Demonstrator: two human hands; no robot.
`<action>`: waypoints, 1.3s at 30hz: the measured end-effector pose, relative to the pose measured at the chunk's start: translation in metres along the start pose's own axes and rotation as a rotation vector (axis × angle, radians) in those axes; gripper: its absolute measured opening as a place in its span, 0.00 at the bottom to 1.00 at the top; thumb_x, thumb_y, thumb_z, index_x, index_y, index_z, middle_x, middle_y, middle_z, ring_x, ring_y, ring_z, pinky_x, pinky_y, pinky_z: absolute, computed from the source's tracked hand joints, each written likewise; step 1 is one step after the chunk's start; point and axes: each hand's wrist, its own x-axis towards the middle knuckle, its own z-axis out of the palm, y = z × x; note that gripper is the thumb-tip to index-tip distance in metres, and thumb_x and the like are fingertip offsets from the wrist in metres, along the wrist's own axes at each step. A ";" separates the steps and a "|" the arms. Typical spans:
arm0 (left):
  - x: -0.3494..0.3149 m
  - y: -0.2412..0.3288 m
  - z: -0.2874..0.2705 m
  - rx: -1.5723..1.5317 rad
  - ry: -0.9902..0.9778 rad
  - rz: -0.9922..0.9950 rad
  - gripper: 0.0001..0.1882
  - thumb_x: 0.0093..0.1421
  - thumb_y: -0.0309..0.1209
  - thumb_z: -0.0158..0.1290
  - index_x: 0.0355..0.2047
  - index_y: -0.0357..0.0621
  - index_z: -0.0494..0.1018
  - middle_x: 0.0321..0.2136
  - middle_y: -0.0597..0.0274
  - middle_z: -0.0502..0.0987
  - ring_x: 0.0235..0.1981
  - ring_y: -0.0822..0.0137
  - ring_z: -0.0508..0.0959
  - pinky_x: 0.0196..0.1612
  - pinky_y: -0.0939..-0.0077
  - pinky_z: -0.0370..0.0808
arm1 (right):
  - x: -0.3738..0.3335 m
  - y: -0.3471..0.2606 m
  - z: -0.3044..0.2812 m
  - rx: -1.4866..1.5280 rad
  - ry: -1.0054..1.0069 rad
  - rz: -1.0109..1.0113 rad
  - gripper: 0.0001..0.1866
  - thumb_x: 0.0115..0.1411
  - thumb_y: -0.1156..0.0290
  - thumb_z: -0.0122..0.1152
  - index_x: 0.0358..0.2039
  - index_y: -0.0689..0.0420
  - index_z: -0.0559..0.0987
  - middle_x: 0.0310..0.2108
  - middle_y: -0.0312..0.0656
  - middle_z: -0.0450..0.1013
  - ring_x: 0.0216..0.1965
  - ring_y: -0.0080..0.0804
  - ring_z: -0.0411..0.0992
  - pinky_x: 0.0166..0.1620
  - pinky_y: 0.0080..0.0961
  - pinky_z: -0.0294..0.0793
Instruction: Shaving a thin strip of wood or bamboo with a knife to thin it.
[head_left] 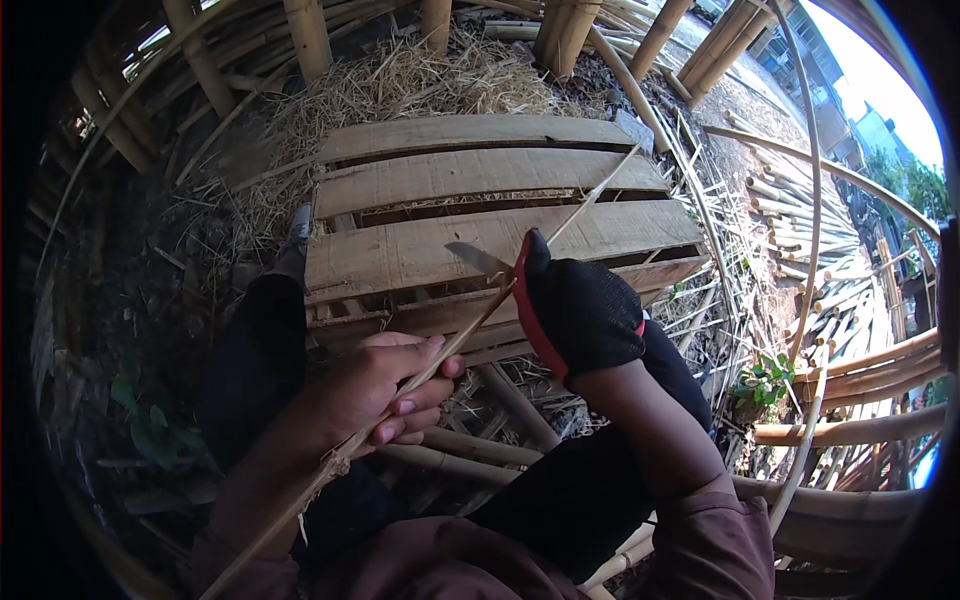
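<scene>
Knife (478, 259) sits in closed right grip (588, 312), handle hidden; left grip (366, 378) encloses bamboo strip (479, 320).

We see a low slatted wooden desk (400, 245) standing on ground (165, 250) strewn with dry straw (430, 85). Upright bamboo posts (308, 42) line the far side, and we find cut poles (795, 215) piled in sunlight at the right. Beyond them we make out buildings (818, 80), green trees (915, 185) and bright sky (880, 65), while the ground to our left lies in shadow.
</scene>
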 end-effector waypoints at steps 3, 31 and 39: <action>0.000 0.005 0.002 -0.015 -0.039 0.013 0.15 0.72 0.41 0.36 0.35 0.44 0.64 0.11 0.75 0.58 0.06 0.79 0.56 0.12 0.84 0.53 | 0.025 0.026 -0.004 -0.076 0.134 0.025 0.21 0.71 0.59 0.35 0.40 0.59 0.76 0.21 0.51 0.76 0.25 0.52 0.77 0.28 0.48 0.75; 0.008 -0.006 -0.038 -0.378 -0.533 -0.094 0.38 0.70 0.52 0.25 0.44 0.22 0.68 0.21 0.45 0.74 0.23 0.49 0.82 0.18 0.64 0.82 | 0.051 0.059 -0.008 0.405 0.397 0.291 0.31 0.65 0.38 0.43 0.34 0.50 0.86 0.24 0.47 0.78 0.32 0.46 0.79 0.38 0.39 0.75; -0.022 0.013 -0.029 -0.302 -0.336 0.031 0.26 0.74 0.42 0.27 0.43 0.30 0.67 0.13 0.63 0.63 0.06 0.71 0.67 0.07 0.83 0.64 | 0.067 0.081 0.008 0.316 0.187 0.340 0.36 0.64 0.33 0.34 0.34 0.47 0.85 0.27 0.48 0.79 0.36 0.52 0.77 0.43 0.44 0.74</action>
